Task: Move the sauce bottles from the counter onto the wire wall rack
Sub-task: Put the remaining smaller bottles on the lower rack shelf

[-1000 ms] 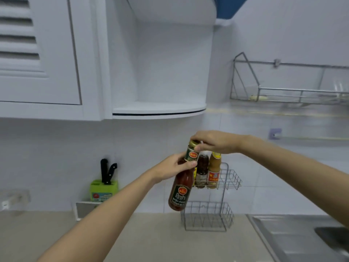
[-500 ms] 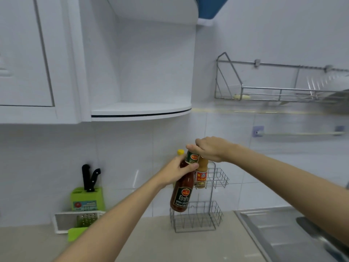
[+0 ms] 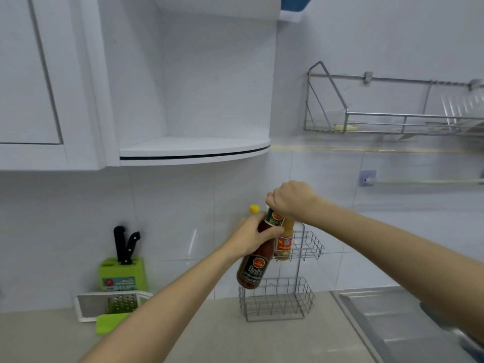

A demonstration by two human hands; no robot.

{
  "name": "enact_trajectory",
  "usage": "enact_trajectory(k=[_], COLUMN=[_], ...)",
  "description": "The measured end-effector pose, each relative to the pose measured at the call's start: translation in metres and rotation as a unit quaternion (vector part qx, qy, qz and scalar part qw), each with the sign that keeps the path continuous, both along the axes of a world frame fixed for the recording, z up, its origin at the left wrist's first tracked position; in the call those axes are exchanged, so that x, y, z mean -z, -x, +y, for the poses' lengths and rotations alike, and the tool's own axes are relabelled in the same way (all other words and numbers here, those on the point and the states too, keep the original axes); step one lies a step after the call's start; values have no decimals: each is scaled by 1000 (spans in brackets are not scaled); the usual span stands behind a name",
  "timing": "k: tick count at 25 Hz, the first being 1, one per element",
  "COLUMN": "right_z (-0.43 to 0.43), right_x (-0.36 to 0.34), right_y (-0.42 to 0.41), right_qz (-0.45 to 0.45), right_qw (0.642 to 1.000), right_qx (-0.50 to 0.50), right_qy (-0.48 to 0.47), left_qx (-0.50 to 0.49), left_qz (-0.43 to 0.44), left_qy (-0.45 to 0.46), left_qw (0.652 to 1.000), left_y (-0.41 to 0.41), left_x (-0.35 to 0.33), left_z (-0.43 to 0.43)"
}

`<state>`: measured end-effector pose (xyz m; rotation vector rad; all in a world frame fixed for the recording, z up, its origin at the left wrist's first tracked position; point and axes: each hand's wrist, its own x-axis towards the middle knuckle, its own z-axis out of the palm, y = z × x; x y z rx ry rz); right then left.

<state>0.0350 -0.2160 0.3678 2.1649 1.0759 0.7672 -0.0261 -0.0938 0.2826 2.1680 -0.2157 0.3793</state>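
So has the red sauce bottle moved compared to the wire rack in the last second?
Barely. The red sauce bottle hangs tilted at the wire rack's left edge, as before; the view itself shifted.

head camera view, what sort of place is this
Most likely a home kitchen. A green knife block with black-handled knives stands on the counter against a white tiled wall, a steel sink sits at the right, and a wire dish rack hangs above it.

White tiled wall (image 3: pixel 170 218) fills the frame, white cabinet (image 3: pixel 39 82) at upper left, beige counter (image 3: pixel 222 336) along the bottom.
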Motion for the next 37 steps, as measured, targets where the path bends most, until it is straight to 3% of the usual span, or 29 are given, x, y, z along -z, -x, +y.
enact_trajectory(k=[3,6,7,11,14,18,20,22,23,24,26,29,33,35,37], right_z=[4,-3,-6,-9,-6,-3,-11,-24,-28,-32,-37,-35,-24,-19,-19], right_x=[9,11,13,20,24,35,37,41,43,45,46,46,54,56,68], right_y=[-5,-15,-15,-20,-16,-17,-25,-28,-28,-27,-28,-34,-35,-29,-21], right_qz=[69,269,278,52,23,78,255,510,566,586,599,560,446,438,510], right_qw=[997,955,950,995,1000,993,954,811,762,747,750,789,847,829,753], right_qx=[38,4,-21,-84,-17,56,37,-10,-51,-73,-83,-93,-74,-60,-34], right_qy=[-2,-122,-142,-25,-5,-62,-153,-285,-310,-305,-269,-233,-280,-343,-415], left_qx=[5,52,66,78,30,-34,-15,24,43,57,76,76,45,39,38], left_qz=[27,98,111,111,75,34,61,98,108,116,130,132,112,124,140], left_qy=[2,94,111,125,95,20,53,113,124,123,105,101,125,145,170], left_qw=[1000,989,985,983,992,999,997,988,985,984,983,983,985,981,975], left_y=[-4,-1,-1,-3,-12,-20,-18,-12,-10,-10,-9,-8,-7,-8,-10], left_x=[10,9,8,12,21,29,31,32,31,32,31,30,28,27,31], left_z=[2,9,11,2,-6,-12,-6,5,10,15,18,16,7,2,1])
